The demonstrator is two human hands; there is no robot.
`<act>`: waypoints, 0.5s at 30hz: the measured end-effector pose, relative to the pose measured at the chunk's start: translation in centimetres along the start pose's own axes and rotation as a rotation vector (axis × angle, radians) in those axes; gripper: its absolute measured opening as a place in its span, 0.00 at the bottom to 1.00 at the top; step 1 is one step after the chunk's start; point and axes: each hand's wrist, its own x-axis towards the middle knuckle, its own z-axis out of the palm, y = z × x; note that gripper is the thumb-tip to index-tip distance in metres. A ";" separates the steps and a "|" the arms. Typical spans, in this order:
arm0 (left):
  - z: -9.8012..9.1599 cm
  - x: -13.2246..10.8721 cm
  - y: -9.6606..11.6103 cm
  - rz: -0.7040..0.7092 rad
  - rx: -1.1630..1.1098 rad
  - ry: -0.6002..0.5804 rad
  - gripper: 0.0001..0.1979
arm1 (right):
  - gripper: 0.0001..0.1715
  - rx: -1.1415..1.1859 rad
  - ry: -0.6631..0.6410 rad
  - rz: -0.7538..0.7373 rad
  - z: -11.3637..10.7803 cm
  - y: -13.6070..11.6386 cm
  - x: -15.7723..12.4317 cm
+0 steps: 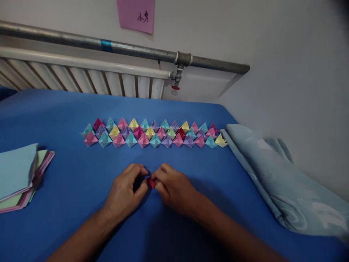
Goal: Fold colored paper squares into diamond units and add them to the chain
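Observation:
A small piece of red folded paper (pixel 152 182) is between my two hands, over the blue tabletop. My right hand (pixel 174 185) pinches its right side with thumb and fingertips. From the left, my left hand (pixel 127 187) curves round to it, the thumb tip at the paper's left edge and the index finger arched above. Fingertips partly hide the paper, so its exact shape is unclear. Beyond my hands stand several folded paper boats (pixel 143 140) in close rows, coloured pink, turquoise, purple, yellow, green and red.
At the left lies a stack of coloured paper sheets (pixel 17 171), light blue on top. A folded pale blue-green blanket (pixel 272 178) lies along the right side. Behind the blue table (pixel 68 109) are a white radiator (pixel 109 80), a metal pipe (pixel 136 50) and a red-handled valve (pixel 175 87).

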 end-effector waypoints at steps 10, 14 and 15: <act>0.3 -0.3 0.2 0.007 -0.004 0.027 0.06 | 0.07 -0.054 -0.050 -0.071 0.0 -0.5 -0.3; 0.6 -0.4 0.2 -0.004 0.014 0.022 0.08 | 0.08 -0.068 -0.080 -0.073 0.0 -0.6 -0.2; 0.7 -0.4 0.2 -0.014 0.019 0.022 0.08 | 0.08 -0.074 -0.078 -0.073 0.0 -0.6 -0.2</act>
